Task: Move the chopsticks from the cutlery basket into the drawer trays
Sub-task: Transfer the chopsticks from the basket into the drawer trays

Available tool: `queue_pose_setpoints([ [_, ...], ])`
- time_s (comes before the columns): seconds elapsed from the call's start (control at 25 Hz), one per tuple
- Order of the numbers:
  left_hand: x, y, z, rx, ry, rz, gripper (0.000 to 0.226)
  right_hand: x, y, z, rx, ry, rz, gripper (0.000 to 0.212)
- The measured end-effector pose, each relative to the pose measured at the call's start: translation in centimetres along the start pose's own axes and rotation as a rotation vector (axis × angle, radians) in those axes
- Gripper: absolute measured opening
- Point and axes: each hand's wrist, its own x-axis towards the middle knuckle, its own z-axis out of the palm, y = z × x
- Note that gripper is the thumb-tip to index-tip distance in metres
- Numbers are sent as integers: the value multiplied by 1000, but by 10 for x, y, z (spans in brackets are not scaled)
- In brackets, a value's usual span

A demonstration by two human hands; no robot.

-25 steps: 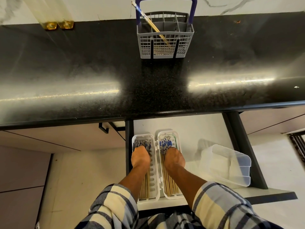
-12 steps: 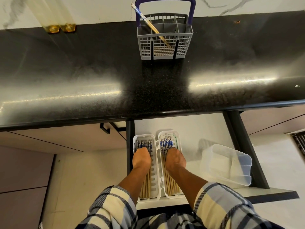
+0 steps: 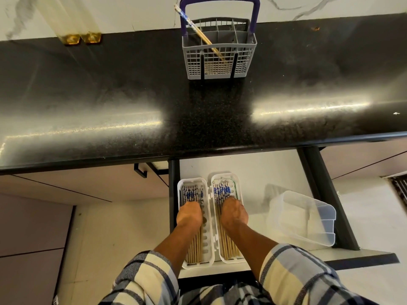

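Two white trays sit side by side in the open drawer point(image 3: 259, 168). The left tray point(image 3: 192, 180) and the right tray point(image 3: 225, 175) each hold several wooden chopsticks with blue-patterned ends point(image 3: 191, 193) point(image 3: 222, 191). My left hand point(image 3: 189, 215) lies curled over the left tray's chopsticks. Over those in the right tray my right hand point(image 3: 234, 213) does the same; the fingers of both are hidden. On the counter behind stands the grey cutlery basket point(image 3: 220, 64) with a purple handle, and one pair of chopsticks point(image 3: 199, 33) leans in it.
The black stone counter point(image 3: 110, 95) overhangs the back of the drawer. A clear plastic container point(image 3: 306, 219) lies tilted in the drawer to the right of the trays. Two gold-based objects point(image 3: 82, 38) stand at the counter's back left. Cabinet fronts flank the drawer.
Both hands stay on the chopsticks in the trays. The view has tilted down slightly; nothing else has moved.
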Motion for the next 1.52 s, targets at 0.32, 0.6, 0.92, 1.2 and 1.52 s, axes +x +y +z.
queue_pose_setpoints([
  [0.32,0,0,2,62,-76,-20,31,-12,6,5,-81,29,-76,27],
  [0.6,-15,-2,20,132,-144,-68,25,-28,19,15,-83,14,-147,25],
  [0.92,-16,-1,25,81,-110,-135,27,-33,22,13,-99,8,-190,30],
  [1.2,-25,-2,25,90,-122,-138,29,-36,23,12,-96,8,-207,22],
  [1.52,-44,6,-62,-124,-134,-67,33,-33,7,-31,42,19,-215,19],
])
